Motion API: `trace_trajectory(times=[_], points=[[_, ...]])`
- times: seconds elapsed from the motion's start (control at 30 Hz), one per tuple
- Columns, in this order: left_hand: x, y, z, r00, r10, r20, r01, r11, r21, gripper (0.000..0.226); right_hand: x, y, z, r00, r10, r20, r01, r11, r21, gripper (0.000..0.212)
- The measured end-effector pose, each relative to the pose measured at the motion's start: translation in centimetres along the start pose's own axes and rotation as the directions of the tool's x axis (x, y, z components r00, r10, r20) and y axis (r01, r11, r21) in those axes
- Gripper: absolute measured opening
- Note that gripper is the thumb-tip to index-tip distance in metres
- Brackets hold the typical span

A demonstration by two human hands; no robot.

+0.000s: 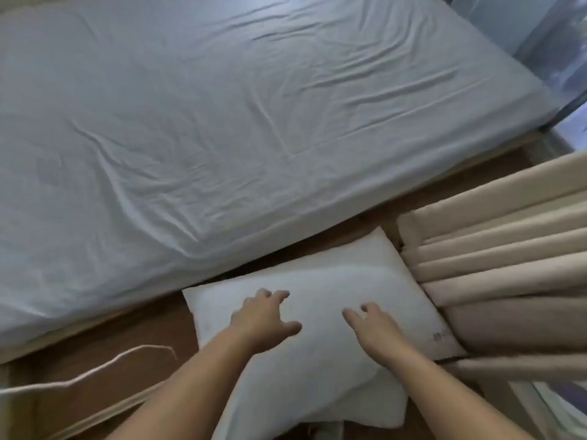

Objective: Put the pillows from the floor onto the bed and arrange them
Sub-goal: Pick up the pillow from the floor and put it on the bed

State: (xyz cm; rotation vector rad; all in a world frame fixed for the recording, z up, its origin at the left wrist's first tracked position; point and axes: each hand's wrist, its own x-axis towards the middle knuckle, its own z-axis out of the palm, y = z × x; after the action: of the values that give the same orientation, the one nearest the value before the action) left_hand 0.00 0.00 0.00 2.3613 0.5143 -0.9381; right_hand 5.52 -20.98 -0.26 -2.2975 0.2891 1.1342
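A white pillow [320,281] lies on the wooden floor beside the bed, and a second white pillow [317,398] shows partly beneath it, nearer to me. Both my hands hover over the upper pillow with fingers spread. My left hand [265,319] is above its left half, my right hand [371,325] above its right half. Neither hand grips anything. The bed [222,122], covered with a wrinkled light blue sheet, fills the upper part of the view and carries no pillows.
Beige curtain folds [495,258] hang at the right, touching the pillow's right end. A white cord [95,373] trails across the wooden floor [127,338] at the lower left. A window [568,36] shows at the top right corner.
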Motion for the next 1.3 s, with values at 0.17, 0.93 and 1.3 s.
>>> trace_trajectory(times=[0.17, 0.93, 1.3], points=[[15.8, -3.0, 5.8, 0.997, 0.073, 0.006, -0.07, 0.929, 0.364, 0.124, 11.0, 5.0, 6.9, 0.905, 0.422, -0.049, -0.411, 0.899, 0.153, 0.113], [14.3, -3.5, -12.0, 0.829, 0.361, -0.427, -0.343, 0.931, 0.122, 0.033, 6.5, -12.7, 0.5, 0.637, 0.136, -0.759, 0.114, 0.957, 0.267, 0.026], [2.5, -7.6, -57.6, 0.354, 0.099, -0.93, 0.038, 0.992, 0.12, 0.049, -5.2, -55.1, -14.8, 0.653, -0.388, -0.65, 0.611, 0.777, 0.15, 0.045]])
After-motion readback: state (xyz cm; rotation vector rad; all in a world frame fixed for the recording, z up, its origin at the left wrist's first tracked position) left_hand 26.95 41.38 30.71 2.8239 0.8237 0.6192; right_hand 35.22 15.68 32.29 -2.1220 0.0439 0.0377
